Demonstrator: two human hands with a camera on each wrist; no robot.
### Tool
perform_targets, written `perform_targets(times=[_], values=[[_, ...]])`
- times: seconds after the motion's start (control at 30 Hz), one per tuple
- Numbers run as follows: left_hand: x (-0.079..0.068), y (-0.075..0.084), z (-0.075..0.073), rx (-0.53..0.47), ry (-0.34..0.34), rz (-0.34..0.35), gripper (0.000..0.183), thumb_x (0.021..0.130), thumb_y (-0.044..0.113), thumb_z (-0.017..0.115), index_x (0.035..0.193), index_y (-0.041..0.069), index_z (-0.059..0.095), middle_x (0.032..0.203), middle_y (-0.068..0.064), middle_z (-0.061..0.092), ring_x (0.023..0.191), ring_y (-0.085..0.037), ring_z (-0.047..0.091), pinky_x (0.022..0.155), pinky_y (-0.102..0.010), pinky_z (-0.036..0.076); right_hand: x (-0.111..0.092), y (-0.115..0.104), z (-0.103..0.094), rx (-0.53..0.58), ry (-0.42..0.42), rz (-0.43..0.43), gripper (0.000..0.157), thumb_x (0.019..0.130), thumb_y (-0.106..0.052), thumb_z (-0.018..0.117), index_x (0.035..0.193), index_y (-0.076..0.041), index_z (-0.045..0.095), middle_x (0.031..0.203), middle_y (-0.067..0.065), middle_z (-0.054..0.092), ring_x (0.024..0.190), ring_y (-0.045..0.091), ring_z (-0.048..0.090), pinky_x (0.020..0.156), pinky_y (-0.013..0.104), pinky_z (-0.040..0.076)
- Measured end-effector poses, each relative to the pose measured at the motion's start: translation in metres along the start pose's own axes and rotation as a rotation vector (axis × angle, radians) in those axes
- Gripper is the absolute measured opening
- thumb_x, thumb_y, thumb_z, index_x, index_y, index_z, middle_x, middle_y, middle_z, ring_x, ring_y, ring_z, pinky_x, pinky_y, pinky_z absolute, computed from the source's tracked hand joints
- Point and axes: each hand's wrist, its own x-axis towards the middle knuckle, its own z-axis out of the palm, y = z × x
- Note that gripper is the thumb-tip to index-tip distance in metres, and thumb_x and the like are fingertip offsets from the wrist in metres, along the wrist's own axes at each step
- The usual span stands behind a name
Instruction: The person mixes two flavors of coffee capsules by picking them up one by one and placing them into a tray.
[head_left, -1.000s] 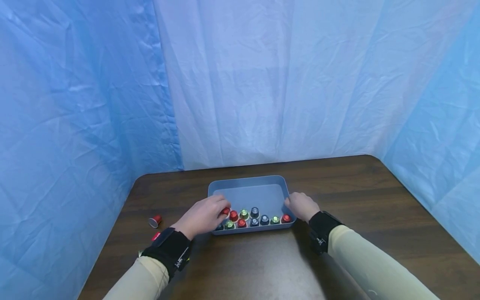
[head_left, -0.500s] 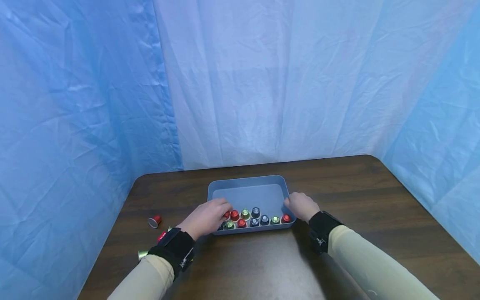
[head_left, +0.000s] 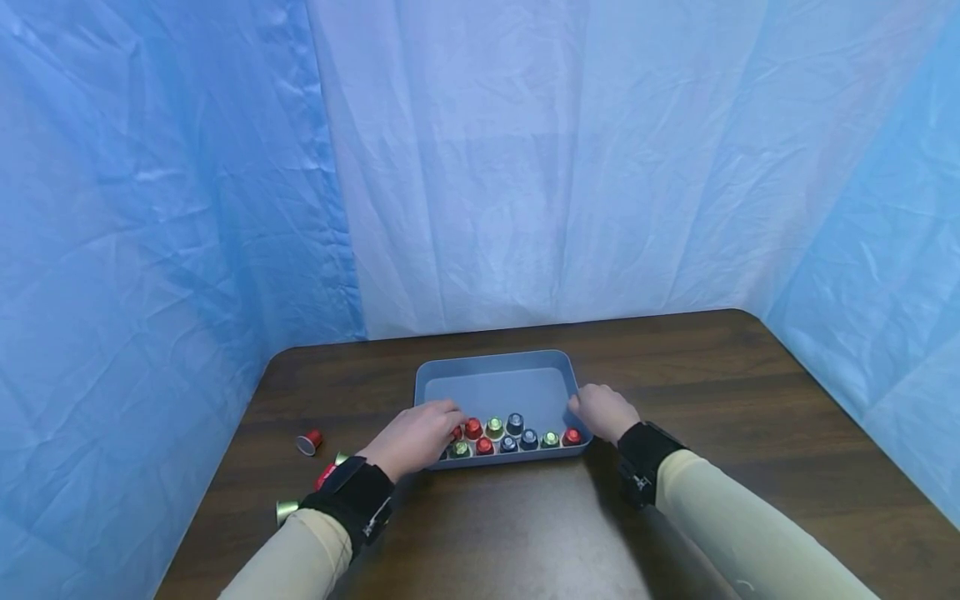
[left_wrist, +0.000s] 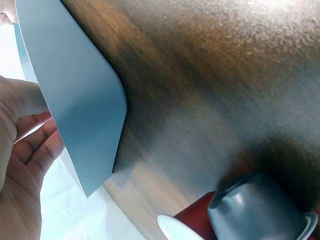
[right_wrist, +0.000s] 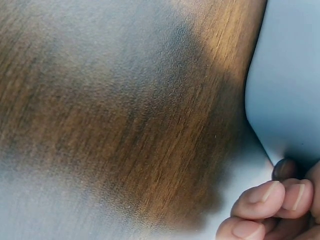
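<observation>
Coffee capsules in red, green and dark blue stand upside down in two rows along the near side of a shallow blue-grey tray (head_left: 491, 369). My left hand (head_left: 416, 435) reaches over the tray's left wall, its fingers and thumb pinching a red coffee capsule (head_left: 457, 433) at the left end of the second row. The hand covers part of that capsule. At the opposite side, my right hand (head_left: 602, 410) grips the tray's right wall; its curled fingers (right_wrist: 260, 197) show at the tray corner in the right wrist view.
Left of the tray, a red capsule (head_left: 309, 442) lies on its side on the wooden table (head_left: 697, 375). A green capsule (head_left: 285, 510) and another red one (head_left: 326, 475) lie partly behind the left wrist. A dark capsule (left_wrist: 255, 210) shows in the left wrist view. Blue-white curtains surround the table.
My left hand has moved slightly right, and the capsules of the second row have slid right with it. The tray and my right hand have stayed in place.
</observation>
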Motion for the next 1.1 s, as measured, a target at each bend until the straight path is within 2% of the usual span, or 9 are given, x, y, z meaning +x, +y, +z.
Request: perform_targets(times=[0.3, 0.63, 0.77, 1.1], values=[[-0.007, -0.003, -0.01, -0.016, 0.076, 0.0, 0.025, 0.092, 0.019, 0.078, 0.116, 0.015, 0.075, 0.105, 0.003, 0.068, 0.098, -0.013, 0.065, 0.094, -0.035, 0.057, -0.001, 0.0, -0.001, -0.011, 0.0, -0.008, 0.035, 0.105, -0.029, 0.052, 0.108, 0.002, 0.069, 0.076, 0.01, 0.058, 0.066, 0.023, 0.057, 0.06, 0.033, 0.047], [-0.032, -0.022, -0.027, -0.025, 0.083, -0.096, 0.026, 0.092, 0.018, 0.077, 0.117, 0.013, 0.075, 0.102, 0.002, 0.069, 0.097, -0.014, 0.066, 0.09, -0.037, 0.058, 0.0, 0.001, -0.001, -0.025, 0.002, -0.007, 0.035, 0.105, -0.029, 0.053, 0.108, 0.002, 0.069, 0.075, 0.009, 0.058, 0.066, 0.023, 0.057, 0.059, 0.032, 0.047], [-0.042, -0.03, -0.03, -0.039, 0.067, -0.162, 0.027, 0.092, 0.02, 0.078, 0.119, 0.015, 0.075, 0.104, 0.002, 0.069, 0.098, -0.014, 0.066, 0.092, -0.039, 0.057, 0.0, 0.002, -0.001, -0.028, -0.001, -0.002, 0.035, 0.105, -0.028, 0.052, 0.109, 0.002, 0.069, 0.075, 0.009, 0.058, 0.066, 0.023, 0.057, 0.059, 0.032, 0.046], [-0.063, -0.045, -0.039, -0.056, 0.029, -0.244, 0.034, 0.09, 0.023, 0.08, 0.122, 0.014, 0.073, 0.11, -0.001, 0.069, 0.103, -0.019, 0.067, 0.093, -0.045, 0.057, 0.001, 0.002, -0.001, -0.028, 0.0, -0.009, 0.035, 0.105, -0.028, 0.052, 0.108, 0.002, 0.069, 0.074, 0.01, 0.058, 0.066, 0.024, 0.057, 0.059, 0.033, 0.046]])
